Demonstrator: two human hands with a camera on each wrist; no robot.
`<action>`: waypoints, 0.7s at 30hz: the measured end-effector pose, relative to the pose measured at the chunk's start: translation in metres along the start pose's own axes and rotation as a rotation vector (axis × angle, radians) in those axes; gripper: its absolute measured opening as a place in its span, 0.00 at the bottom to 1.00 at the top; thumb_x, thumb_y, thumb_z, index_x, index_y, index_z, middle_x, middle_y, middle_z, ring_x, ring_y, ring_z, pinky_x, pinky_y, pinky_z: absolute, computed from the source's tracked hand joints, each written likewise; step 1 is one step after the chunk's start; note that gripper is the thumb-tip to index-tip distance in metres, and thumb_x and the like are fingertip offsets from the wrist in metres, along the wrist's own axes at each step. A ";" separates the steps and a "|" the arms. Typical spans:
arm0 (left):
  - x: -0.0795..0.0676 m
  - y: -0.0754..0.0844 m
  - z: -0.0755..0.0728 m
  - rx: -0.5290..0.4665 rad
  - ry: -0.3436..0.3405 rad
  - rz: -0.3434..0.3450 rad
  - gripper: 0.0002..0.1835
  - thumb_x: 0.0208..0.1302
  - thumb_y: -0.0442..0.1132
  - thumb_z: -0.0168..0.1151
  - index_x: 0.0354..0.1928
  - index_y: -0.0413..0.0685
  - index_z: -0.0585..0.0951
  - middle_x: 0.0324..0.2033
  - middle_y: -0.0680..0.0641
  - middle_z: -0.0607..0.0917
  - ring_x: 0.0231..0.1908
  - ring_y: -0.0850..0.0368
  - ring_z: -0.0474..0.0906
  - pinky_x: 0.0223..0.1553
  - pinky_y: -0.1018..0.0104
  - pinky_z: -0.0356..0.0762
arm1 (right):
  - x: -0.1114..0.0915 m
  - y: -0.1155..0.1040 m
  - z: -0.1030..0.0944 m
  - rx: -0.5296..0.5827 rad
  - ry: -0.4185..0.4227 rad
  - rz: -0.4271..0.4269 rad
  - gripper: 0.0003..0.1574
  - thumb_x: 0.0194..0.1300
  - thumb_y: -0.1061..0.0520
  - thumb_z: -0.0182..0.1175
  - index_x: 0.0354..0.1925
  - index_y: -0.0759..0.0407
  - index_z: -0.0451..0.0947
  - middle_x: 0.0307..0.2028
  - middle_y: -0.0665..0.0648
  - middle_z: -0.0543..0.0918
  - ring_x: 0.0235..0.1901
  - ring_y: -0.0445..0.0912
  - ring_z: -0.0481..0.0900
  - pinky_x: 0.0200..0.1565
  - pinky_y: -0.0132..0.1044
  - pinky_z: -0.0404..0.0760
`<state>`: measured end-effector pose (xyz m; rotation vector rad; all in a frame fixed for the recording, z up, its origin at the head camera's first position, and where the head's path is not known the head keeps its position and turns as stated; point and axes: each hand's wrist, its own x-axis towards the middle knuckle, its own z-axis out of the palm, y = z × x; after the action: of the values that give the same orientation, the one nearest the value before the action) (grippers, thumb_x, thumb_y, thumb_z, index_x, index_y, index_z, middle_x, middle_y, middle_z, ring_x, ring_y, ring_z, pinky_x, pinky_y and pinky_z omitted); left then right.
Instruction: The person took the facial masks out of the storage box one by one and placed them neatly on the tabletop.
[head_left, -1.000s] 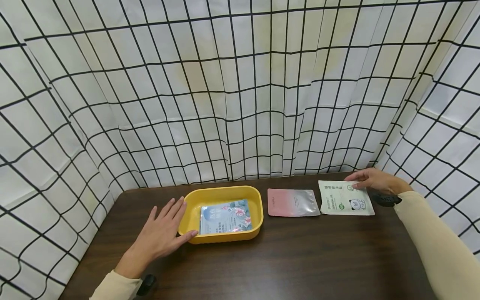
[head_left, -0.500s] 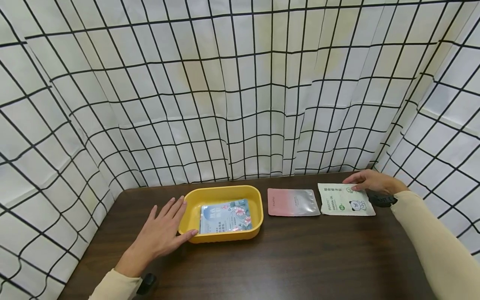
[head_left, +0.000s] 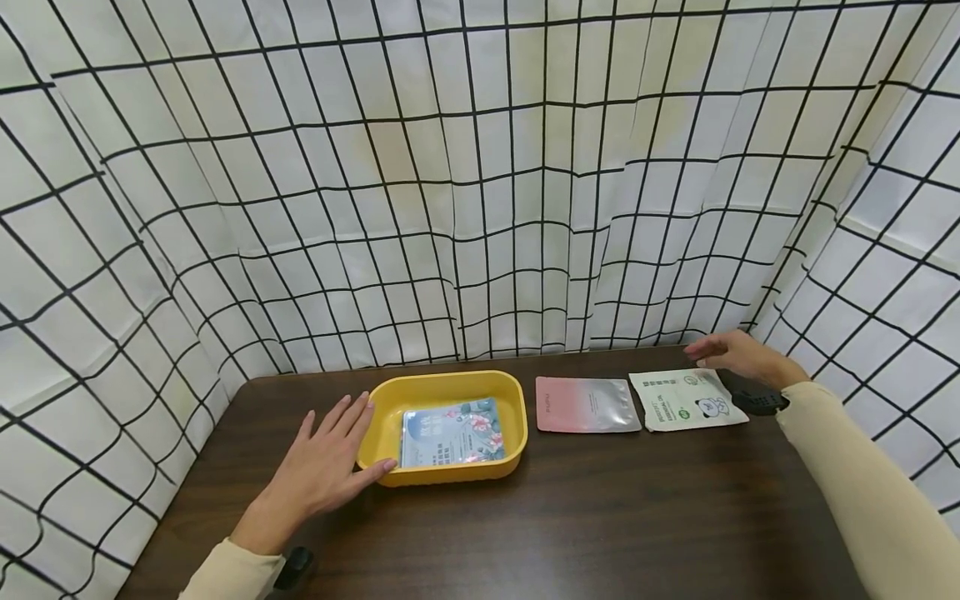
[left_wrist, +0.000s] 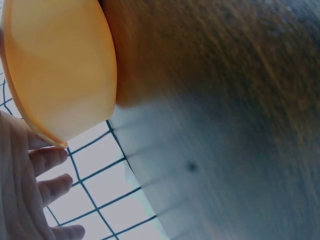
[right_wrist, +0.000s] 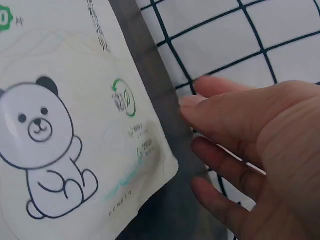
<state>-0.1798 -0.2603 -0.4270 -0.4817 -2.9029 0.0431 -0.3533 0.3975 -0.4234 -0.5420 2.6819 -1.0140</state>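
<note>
A yellow tray [head_left: 442, 477] stands left of the middle of the table, with a blue floral packet [head_left: 452, 433] lying flat in it. My left hand [head_left: 318, 467] rests on the tray's left rim, fingers spread and thumb along the front corner. In the left wrist view its fingers [left_wrist: 50, 159] show beside the tray's wall [left_wrist: 60, 65]. At the right lies a white packet [head_left: 686, 400] printed with a bear and green marks. My right hand [head_left: 738, 354] hovers just past its far right corner, holding nothing; the right wrist view shows a gap between the fingertips [right_wrist: 192, 101] and the packet's edge.
A pink and silver packet [head_left: 587, 406] lies between the tray and the white packet. The dark wooden table [head_left: 570, 525] ends at the back against a white curtain [head_left: 495, 208] with black grid lines, which also hangs at both sides.
My right hand has let go of the white packet and drawn back from it. The packet now lies slightly turned and a little further left. The left hand has stayed on the tray.
</note>
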 end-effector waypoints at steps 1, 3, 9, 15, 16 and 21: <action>0.000 0.000 0.000 0.000 0.003 0.001 0.53 0.66 0.76 0.47 0.77 0.41 0.62 0.77 0.40 0.62 0.75 0.37 0.57 0.68 0.25 0.53 | -0.001 -0.001 0.000 0.000 0.016 -0.002 0.24 0.73 0.62 0.58 0.63 0.72 0.74 0.60 0.73 0.78 0.61 0.67 0.76 0.61 0.61 0.75; 0.000 0.001 0.000 -0.002 0.010 0.001 0.53 0.66 0.76 0.47 0.77 0.41 0.63 0.77 0.40 0.62 0.75 0.38 0.58 0.68 0.25 0.53 | -0.002 -0.004 0.000 -0.018 0.040 -0.019 0.23 0.74 0.61 0.57 0.63 0.73 0.74 0.59 0.73 0.79 0.60 0.66 0.77 0.60 0.60 0.76; 0.001 0.001 -0.002 0.001 0.015 0.003 0.52 0.66 0.76 0.48 0.77 0.40 0.63 0.77 0.40 0.62 0.75 0.38 0.58 0.68 0.25 0.54 | -0.007 -0.019 0.006 -0.030 0.069 -0.038 0.24 0.76 0.58 0.57 0.63 0.71 0.74 0.58 0.70 0.81 0.58 0.63 0.80 0.58 0.55 0.80; 0.001 0.001 -0.003 -0.004 -0.013 -0.007 0.53 0.66 0.76 0.47 0.77 0.40 0.61 0.77 0.40 0.61 0.75 0.37 0.56 0.69 0.25 0.51 | -0.012 -0.031 0.015 0.015 0.075 -0.081 0.29 0.75 0.52 0.60 0.66 0.68 0.72 0.58 0.68 0.82 0.57 0.57 0.81 0.53 0.38 0.81; 0.001 0.001 -0.002 -0.006 -0.015 -0.009 0.53 0.66 0.76 0.47 0.77 0.40 0.61 0.77 0.40 0.61 0.75 0.37 0.56 0.69 0.25 0.51 | -0.012 -0.032 0.016 0.025 0.073 -0.091 0.30 0.74 0.52 0.61 0.67 0.67 0.72 0.59 0.68 0.82 0.57 0.55 0.81 0.52 0.35 0.81; 0.001 0.002 -0.001 -0.011 -0.014 -0.012 0.53 0.66 0.76 0.47 0.77 0.40 0.61 0.77 0.40 0.61 0.75 0.37 0.57 0.68 0.25 0.52 | -0.010 -0.035 0.023 0.147 0.023 -0.155 0.34 0.72 0.54 0.63 0.70 0.65 0.68 0.62 0.69 0.79 0.58 0.51 0.81 0.52 0.31 0.81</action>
<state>-0.1797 -0.2581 -0.4259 -0.4670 -2.9207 0.0290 -0.3276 0.3643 -0.4158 -0.7204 2.5898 -1.2541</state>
